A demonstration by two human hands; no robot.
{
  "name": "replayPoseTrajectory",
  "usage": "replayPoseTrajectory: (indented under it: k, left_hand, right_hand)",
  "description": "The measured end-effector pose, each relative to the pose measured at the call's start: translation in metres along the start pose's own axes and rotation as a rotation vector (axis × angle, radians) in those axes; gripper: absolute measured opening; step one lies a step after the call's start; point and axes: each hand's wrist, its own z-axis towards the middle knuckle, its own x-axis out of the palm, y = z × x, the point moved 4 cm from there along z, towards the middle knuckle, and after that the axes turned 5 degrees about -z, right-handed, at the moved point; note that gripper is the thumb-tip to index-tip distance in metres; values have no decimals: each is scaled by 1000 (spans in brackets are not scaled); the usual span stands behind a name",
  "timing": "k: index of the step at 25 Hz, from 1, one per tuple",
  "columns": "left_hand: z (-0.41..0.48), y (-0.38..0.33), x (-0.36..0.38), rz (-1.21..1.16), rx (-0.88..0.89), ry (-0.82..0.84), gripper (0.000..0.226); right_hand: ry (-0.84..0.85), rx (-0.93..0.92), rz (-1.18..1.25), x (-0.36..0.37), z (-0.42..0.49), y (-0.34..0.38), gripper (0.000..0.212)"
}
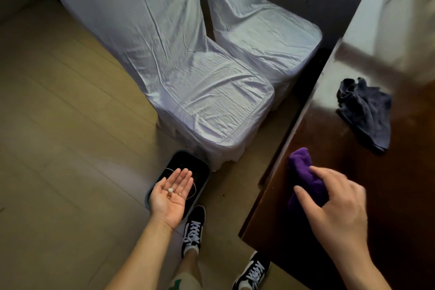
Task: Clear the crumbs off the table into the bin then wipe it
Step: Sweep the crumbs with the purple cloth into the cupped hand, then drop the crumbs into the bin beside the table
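Left hand point(170, 198) flat open, white crumbs point(171, 190) on palm above dark bin point(150, 192), right hand point(339, 207) grasping purple cloth point(301, 165)

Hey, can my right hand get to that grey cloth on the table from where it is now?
Probably yes. The right hand rests on the purple cloth, and the grey cloth lies further along the same table with nothing between them.

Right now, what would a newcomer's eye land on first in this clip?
The left hand, palm up with pale crumbs, held over the dark bin on the floor. At right, the right hand rests on a purple cloth at the table edge.
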Motion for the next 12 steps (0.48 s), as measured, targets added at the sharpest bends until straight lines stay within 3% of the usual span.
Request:
replayPoseTrajectory:
  k: [2, 5, 9, 12]
  left_hand:
    - [13, -10, -18, 40, 42, -71, 43]
    - [31, -19, -32, 95, 98, -123, 45]
    - [50, -30, -43, 160, 130, -151, 44]
    - [63, -28, -49, 448, 206, -211, 41]
  right_hand:
    - [-125, -90, -92, -2, -1, 10, 53]
    - [-278, -331, 18, -5, -9, 38, 46]
    - [-254, -457, 262, 0, -14, 65, 32]
    - [-222, -464, 354, 5, -13, 71, 28]
